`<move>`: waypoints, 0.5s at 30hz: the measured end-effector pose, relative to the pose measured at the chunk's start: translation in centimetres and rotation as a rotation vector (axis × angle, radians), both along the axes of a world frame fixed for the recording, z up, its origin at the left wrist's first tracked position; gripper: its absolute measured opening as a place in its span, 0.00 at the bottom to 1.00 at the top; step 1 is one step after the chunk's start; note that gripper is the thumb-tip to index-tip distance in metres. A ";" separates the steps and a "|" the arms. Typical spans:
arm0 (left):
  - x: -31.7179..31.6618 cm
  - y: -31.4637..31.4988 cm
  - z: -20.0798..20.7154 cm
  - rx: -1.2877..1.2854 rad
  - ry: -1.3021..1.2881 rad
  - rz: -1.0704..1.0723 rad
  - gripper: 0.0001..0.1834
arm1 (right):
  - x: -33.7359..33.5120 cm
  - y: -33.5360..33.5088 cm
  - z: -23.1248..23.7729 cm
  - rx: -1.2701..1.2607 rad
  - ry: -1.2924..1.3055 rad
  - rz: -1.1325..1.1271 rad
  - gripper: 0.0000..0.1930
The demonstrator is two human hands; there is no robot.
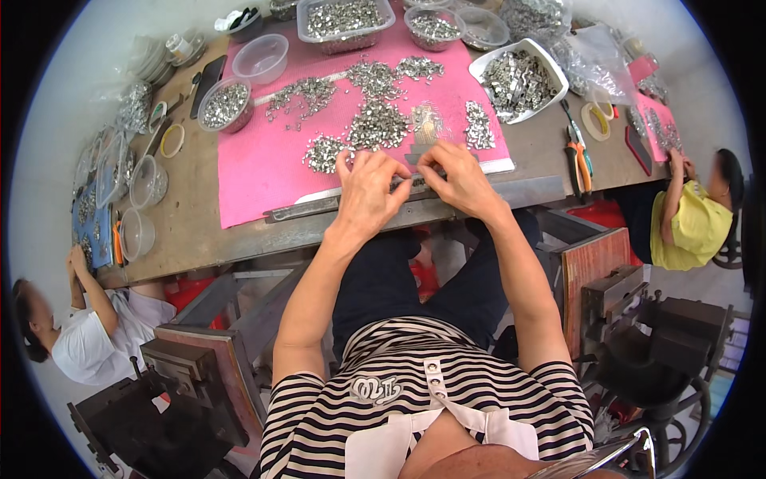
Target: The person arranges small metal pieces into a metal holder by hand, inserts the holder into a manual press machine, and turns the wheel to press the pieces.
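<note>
My left hand [369,189] and my right hand [463,182] meet over the near edge of a pink mat [259,177]. The fingers of both are closed in a pinch, tips almost touching. What lies in them is too small and too covered to make out. Under the hands a long metal bar [307,209] runs along the table's front edge. Just beyond my fingers are a heap of small silver metal pieces [379,125] and a smaller pile [324,153]. To the right, another pile of metal pieces [479,126] lies on the mat.
A white tray of metal parts [523,80] and orange-handled pliers [581,164] are on the right. Plastic tubs [226,105] stand left and at the back. Co-workers sit at either end, one in a white shirt [96,347], one in a yellow shirt [690,223].
</note>
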State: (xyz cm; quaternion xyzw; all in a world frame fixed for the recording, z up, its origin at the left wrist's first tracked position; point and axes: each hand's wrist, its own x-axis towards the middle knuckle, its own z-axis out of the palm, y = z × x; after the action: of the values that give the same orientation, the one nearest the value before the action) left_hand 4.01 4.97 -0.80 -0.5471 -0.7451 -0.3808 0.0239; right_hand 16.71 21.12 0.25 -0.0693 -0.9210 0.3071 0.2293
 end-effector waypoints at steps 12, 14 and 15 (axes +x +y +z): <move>1.1 0.3 0.0 -0.028 -0.081 -0.020 0.10 | 2.3 -0.9 -1.2 0.069 0.154 -0.064 0.05; 1.3 0.2 0.0 -0.026 -0.138 -0.019 0.10 | 2.9 -1.4 -0.1 0.054 0.247 -0.113 0.04; 1.5 0.3 -0.2 0.009 -0.117 0.007 0.10 | 3.6 -2.0 1.1 -0.253 0.291 -0.086 0.03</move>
State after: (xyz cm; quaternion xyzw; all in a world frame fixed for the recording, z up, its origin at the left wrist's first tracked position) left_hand 5.48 5.28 -1.02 -0.5209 -0.7455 -0.4155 -0.0159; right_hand 20.32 19.10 1.32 -0.0915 -0.8284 0.4171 0.3624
